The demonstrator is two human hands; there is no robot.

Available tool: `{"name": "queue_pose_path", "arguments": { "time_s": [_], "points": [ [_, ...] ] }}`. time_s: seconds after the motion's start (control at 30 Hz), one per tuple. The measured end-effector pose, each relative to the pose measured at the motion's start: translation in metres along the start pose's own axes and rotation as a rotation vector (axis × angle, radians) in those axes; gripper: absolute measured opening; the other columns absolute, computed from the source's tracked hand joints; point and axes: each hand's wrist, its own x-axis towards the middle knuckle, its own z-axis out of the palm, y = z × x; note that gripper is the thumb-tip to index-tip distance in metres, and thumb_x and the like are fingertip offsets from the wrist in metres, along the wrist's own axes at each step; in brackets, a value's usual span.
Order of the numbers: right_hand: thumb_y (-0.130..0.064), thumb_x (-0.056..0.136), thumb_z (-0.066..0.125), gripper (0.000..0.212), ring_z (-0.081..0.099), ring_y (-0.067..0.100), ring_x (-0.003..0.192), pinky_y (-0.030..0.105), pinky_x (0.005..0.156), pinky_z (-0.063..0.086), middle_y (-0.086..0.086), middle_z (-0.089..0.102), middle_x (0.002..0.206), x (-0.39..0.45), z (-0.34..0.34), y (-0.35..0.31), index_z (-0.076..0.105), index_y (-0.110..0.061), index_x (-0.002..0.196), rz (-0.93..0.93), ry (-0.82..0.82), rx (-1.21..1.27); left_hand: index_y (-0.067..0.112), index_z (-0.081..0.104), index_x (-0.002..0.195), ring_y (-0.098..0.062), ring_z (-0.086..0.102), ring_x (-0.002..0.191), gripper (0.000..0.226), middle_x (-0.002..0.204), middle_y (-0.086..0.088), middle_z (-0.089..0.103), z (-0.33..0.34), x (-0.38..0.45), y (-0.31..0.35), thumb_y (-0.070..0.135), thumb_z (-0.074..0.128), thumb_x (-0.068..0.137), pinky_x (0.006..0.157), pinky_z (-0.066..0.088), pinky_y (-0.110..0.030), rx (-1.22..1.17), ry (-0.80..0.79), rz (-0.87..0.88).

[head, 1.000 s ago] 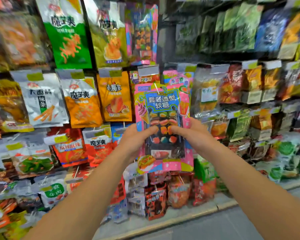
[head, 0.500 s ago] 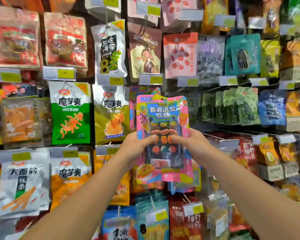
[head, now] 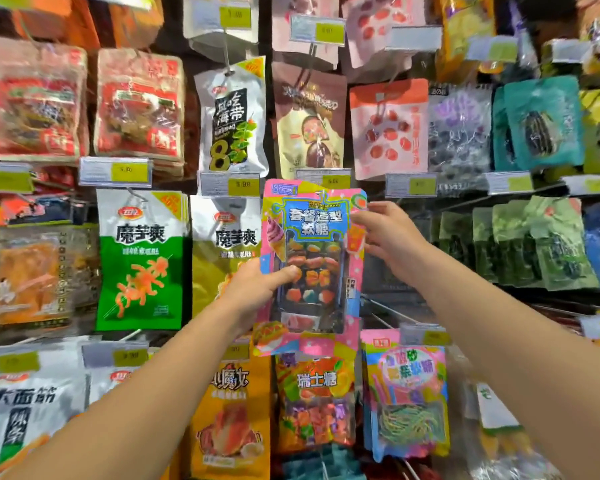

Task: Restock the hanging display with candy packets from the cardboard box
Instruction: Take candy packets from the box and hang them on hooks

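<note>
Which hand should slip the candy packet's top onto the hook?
Probably the right hand: its fingers are up at the candy packet top corner. The left hand grips lower down, steadying it.

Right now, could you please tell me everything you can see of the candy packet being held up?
The candy packet is a flat, glossy card-and-plastic pack, pink-edged with a blue title panel, an ice-cream cone picture and a clear window showing small coloured sweets. It is held upright against the hanging display, below a price tag. The left hand grips its left edge, thumb across the window; the right hand touches its upper right edge.
</note>
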Motion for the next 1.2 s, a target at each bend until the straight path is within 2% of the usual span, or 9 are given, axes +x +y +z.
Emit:
{"name": "queue_pose_path", "arguments": {
  "time_s": [0.07,0.17,0.33,0.43,0.63,0.73,0.87,1.07,1.2],
  "points": [
    [-0.046,0.054,0.073,0.078,0.064,0.021,0.104,0.042,0.091,0.051,0.003,0.063,0.121,0.018,0.003,-0.012,0.049,-0.020,0.124,-0.048,-0.006,-0.030,0.012,0.067,0.087,-0.008,0.068,0.070,0.005,0.074,0.003,0.072,-0.011,0.002,-0.001,0.008,0.068,0.088,0.058,0.051,-0.017,0.003,0.013,-0.022],
    [-0.051,0.052,0.072,0.093,0.059,0.018,0.109,0.038,0.094,0.049,0.000,0.059,0.122,0.035,0.009,-0.024,0.046,-0.018,0.135,-0.057,-0.031,-0.033,0.003,0.068,0.103,-0.017,0.065,0.090,0.018,0.096,-0.007,0.072,-0.027,0.001,-0.008,0.010,0.070,0.086,0.079,0.049,-0.028,0.054,-0.004,-0.078],
    [-0.033,0.083,0.070,0.056,0.055,0.010,0.097,0.027,0.075,0.042,0.002,0.058,0.122,0.049,0.015,-0.027,0.045,-0.017,0.131,-0.036,-0.088,-0.011,-0.002,0.068,0.107,-0.017,0.066,0.090,0.023,0.103,-0.014,0.073,-0.034,-0.003,-0.020,0.008,0.070,0.086,0.082,0.050,-0.030,0.080,0.029,-0.134],
    [-0.033,0.078,0.071,0.065,0.058,0.017,0.107,0.033,0.080,0.044,0.003,0.058,0.123,0.055,0.011,-0.026,0.043,-0.018,0.134,-0.043,-0.087,-0.027,0.000,0.069,0.104,-0.026,0.068,0.097,0.023,0.103,-0.017,0.073,-0.033,0.001,-0.020,0.011,0.072,0.084,0.094,0.049,-0.042,0.094,0.051,-0.151],
    [-0.017,0.082,0.068,0.045,0.062,0.019,0.076,0.033,0.068,0.049,0.007,0.061,0.104,0.068,0.002,-0.033,0.046,-0.018,0.121,-0.116,-0.125,0.185,0.001,0.070,0.098,-0.021,0.068,0.088,0.015,0.093,-0.012,0.074,-0.013,0.011,-0.007,0.011,0.070,0.087,0.076,0.055,-0.028,0.063,0.082,-0.136],
    [-0.018,0.077,0.067,0.061,0.066,0.023,0.081,0.036,0.069,0.054,0.006,0.060,0.113,0.069,0.001,-0.038,0.042,-0.018,0.133,-0.124,-0.165,0.246,0.002,0.070,0.104,-0.025,0.069,0.092,0.020,0.101,-0.017,0.073,0.000,0.017,-0.001,0.012,0.070,0.087,0.078,0.056,-0.034,0.015,0.095,-0.142],
    [-0.010,0.091,0.060,0.063,0.069,0.027,0.087,0.041,0.082,0.059,0.003,0.059,0.125,0.068,-0.001,-0.039,0.034,-0.020,0.147,-0.139,-0.202,0.271,0.005,0.070,0.099,-0.016,0.068,0.084,0.014,0.100,-0.011,0.074,0.012,0.023,0.005,0.012,0.069,0.087,0.060,0.053,-0.019,0.005,0.105,-0.113],
    [-0.008,0.092,0.058,0.066,0.067,0.024,0.085,0.040,0.080,0.057,-0.004,0.061,0.115,0.067,-0.004,-0.040,0.032,-0.022,0.151,-0.186,-0.246,0.238,0.006,0.071,0.105,-0.022,0.069,0.086,0.019,0.105,-0.014,0.073,0.025,0.037,0.008,0.017,0.068,0.090,0.066,0.057,-0.027,-0.048,0.148,-0.103],
    [-0.007,0.091,0.058,0.066,0.067,0.021,0.082,0.039,0.079,0.057,-0.004,0.062,0.114,0.069,-0.006,-0.039,0.033,-0.022,0.150,-0.210,-0.254,0.233,0.005,0.071,0.102,-0.017,0.070,0.074,0.020,0.095,-0.011,0.074,0.035,0.045,0.006,0.021,0.069,0.089,0.058,0.057,-0.026,-0.022,0.165,-0.098]
  ]
}}
